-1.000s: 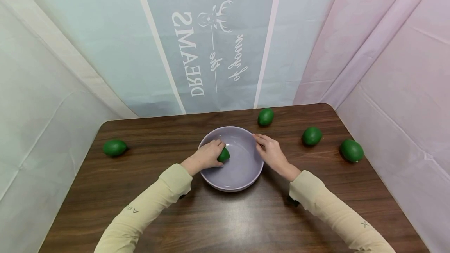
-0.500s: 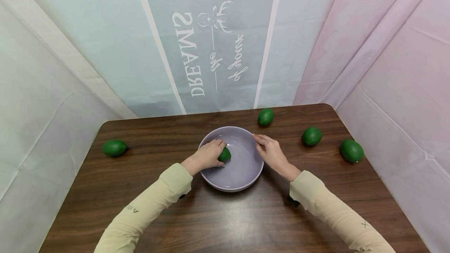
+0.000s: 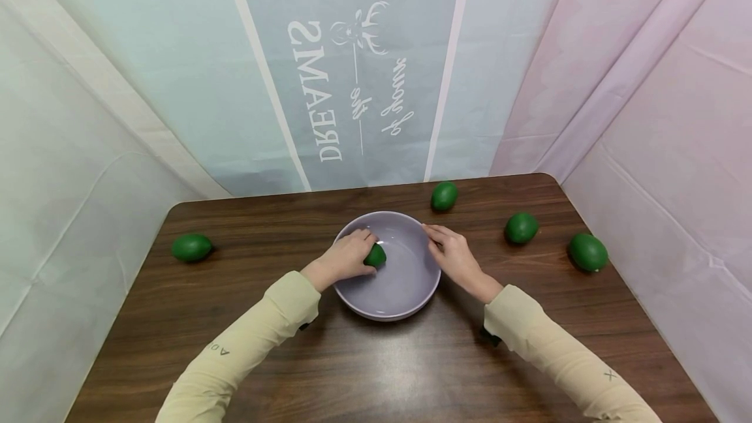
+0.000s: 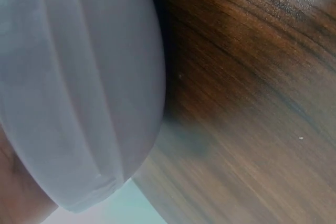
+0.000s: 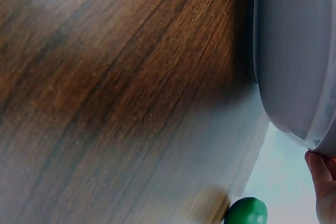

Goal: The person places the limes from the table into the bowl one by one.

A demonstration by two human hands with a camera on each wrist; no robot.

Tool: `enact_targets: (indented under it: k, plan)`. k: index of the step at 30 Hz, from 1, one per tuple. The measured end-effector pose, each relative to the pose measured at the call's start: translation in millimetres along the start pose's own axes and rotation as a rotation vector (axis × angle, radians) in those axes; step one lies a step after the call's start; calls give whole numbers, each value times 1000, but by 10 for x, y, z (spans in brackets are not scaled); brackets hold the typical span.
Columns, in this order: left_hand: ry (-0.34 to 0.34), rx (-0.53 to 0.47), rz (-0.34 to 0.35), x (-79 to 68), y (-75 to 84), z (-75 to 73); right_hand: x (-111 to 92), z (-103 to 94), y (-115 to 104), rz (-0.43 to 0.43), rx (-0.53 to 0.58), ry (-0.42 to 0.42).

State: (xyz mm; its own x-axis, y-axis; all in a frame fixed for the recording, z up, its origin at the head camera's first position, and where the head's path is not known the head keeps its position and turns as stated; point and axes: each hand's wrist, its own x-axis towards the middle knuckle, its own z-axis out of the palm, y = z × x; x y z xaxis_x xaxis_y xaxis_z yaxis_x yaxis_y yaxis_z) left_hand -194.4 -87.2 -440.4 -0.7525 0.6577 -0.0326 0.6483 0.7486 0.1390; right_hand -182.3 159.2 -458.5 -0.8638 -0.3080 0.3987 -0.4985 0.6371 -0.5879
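Inside a round lilac bowl at the middle of the table, my left hand holds a green lime between thumb and fingers. The palm covers part of that lime. On the bowl's right side, my right hand pinches the rim, its fingertips at the upper right edge. From the left wrist view, the bowl's outer wall fills the left, with a bit of the hand behind it. The right wrist view shows the fingers at the rim of the bowl.
More limes lie on the dark wooden table: one at the far left, one behind the bowl, and two at the right, an inner lime and an outer lime. A printed cloth hangs behind the table.
The left hand and the lime in it have shifted very slightly within the bowl. My right hand, the bowl and the other limes stay where they were.
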Motion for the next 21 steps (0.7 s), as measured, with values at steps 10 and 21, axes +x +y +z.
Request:
enact_targets:
  k: [10, 21]
  plan:
    - [4, -23, -2, -13, -5, -105, 5, -8, -17, 4, 3, -10]
    - [-7, -18, -2, -15, -16, -217, 5, -8, -18, 5, -3, 2]
